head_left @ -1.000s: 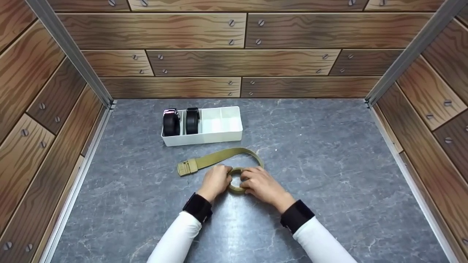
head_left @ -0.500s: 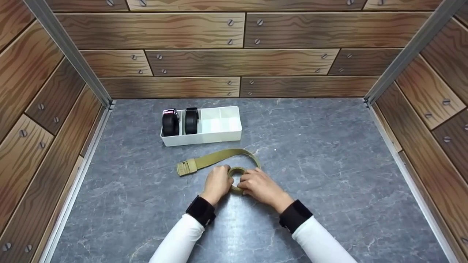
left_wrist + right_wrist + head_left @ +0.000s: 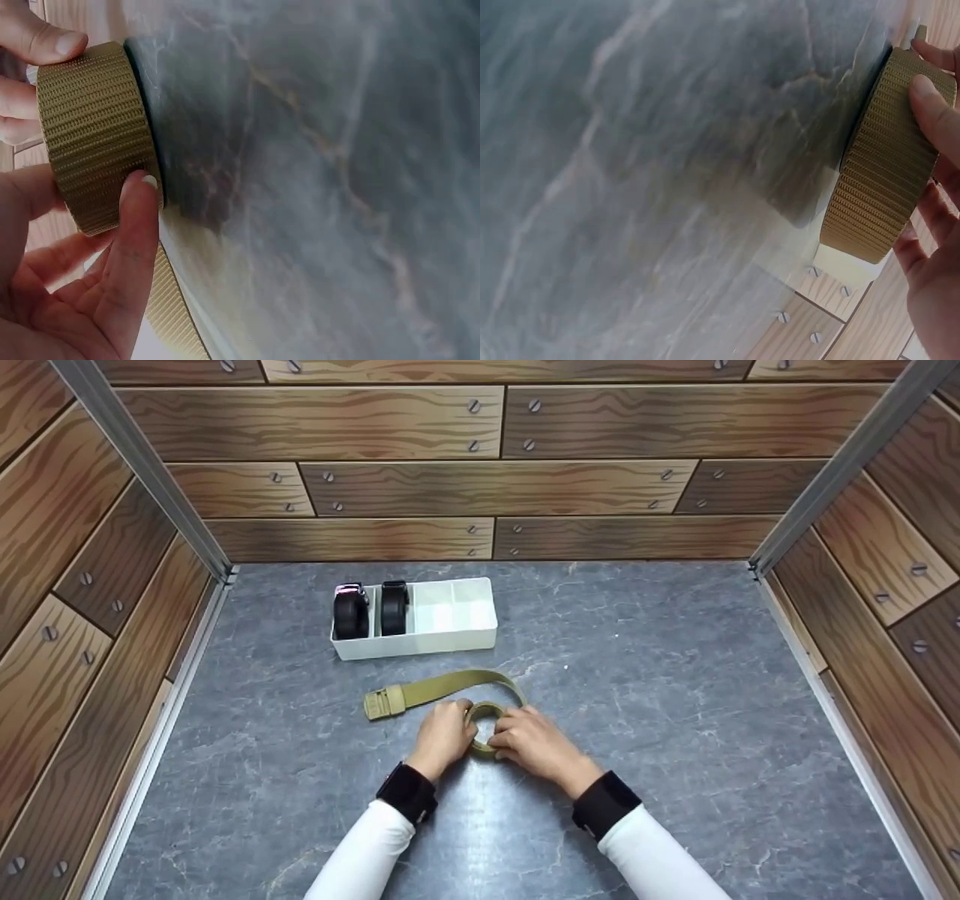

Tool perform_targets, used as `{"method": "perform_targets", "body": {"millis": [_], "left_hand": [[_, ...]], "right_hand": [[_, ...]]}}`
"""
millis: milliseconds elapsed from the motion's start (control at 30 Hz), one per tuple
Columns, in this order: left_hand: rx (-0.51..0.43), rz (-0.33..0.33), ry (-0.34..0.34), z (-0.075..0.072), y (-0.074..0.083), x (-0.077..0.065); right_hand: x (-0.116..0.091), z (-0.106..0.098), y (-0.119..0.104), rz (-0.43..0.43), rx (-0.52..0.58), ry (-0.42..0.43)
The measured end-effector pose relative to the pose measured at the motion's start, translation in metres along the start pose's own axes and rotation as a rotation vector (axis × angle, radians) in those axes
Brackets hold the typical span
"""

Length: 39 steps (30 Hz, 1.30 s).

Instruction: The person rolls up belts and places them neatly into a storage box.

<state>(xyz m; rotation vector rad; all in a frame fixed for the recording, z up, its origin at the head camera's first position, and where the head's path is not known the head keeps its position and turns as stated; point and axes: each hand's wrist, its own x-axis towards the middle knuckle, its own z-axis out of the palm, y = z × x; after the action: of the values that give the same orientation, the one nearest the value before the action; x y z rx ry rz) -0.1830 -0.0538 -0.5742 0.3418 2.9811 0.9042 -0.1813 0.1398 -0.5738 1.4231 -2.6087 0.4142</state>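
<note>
An olive webbing belt (image 3: 442,687) lies on the grey tabletop, one end wound into a coil (image 3: 484,751) standing on its edge. Its flat buckle (image 3: 377,703) rests at the left, and the loose strap curves from there round to the coil's right side. My left hand (image 3: 442,735) grips the coil's left side, with the thumb (image 3: 139,225) against the outer layer in the left wrist view. My right hand (image 3: 536,742) pinches the opposite side, its thumb (image 3: 934,112) pressed on the ribbed webbing in the right wrist view. The coil's hollow centre shows between the hands.
Behind the belt stands a white divided tray (image 3: 416,645). Two rolled black belts (image 3: 351,615) occupy its left compartments, one with a shiny buckle. Wood-patterned walls (image 3: 495,487) with metal corner posts enclose the tabletop at the back and both sides.
The strap's curved end has drawn in leftward, closer to the coil, and its bend is tighter. Both hands stay around the coil with small finger shifts. The buckle lies almost where it was.
</note>
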Motion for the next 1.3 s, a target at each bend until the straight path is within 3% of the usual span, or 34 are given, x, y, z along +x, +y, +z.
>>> {"method": "perform_targets", "body": {"millis": [233, 400, 500, 667, 767, 1133, 1300], "left_hand": [[0.119, 0.126, -0.026, -0.004, -0.007, 0.005], [0.125, 0.176, -0.073, -0.006, -0.011, 0.007], [0.114, 0.168, -0.032, -0.004, -0.010, 0.005], [0.032, 0.044, 0.026, -0.001, -0.006, 0.000], [0.013, 0.017, 0.025, -0.002, -0.004, -0.001], [0.148, 0.128, -0.012, -0.008, -0.007, 0.004], [0.198, 0.155, 0.021, -0.007, -0.008, 0.006]], "right_hand": [[-0.003, -0.005, 0.005, 0.034, 0.051, 0.014], [-0.004, -0.006, 0.009, 0.061, 0.095, -0.002], [-0.003, -0.004, 0.008, 0.074, 0.071, -0.020], [-0.002, -0.002, 0.002, 0.075, -0.002, -0.010], [-0.001, -0.001, -0.001, 0.062, -0.001, 0.002], [-0.003, -0.008, 0.006, 0.113, 0.087, 0.008], [-0.003, -0.005, 0.006, 0.086, 0.114, -0.001]]}}
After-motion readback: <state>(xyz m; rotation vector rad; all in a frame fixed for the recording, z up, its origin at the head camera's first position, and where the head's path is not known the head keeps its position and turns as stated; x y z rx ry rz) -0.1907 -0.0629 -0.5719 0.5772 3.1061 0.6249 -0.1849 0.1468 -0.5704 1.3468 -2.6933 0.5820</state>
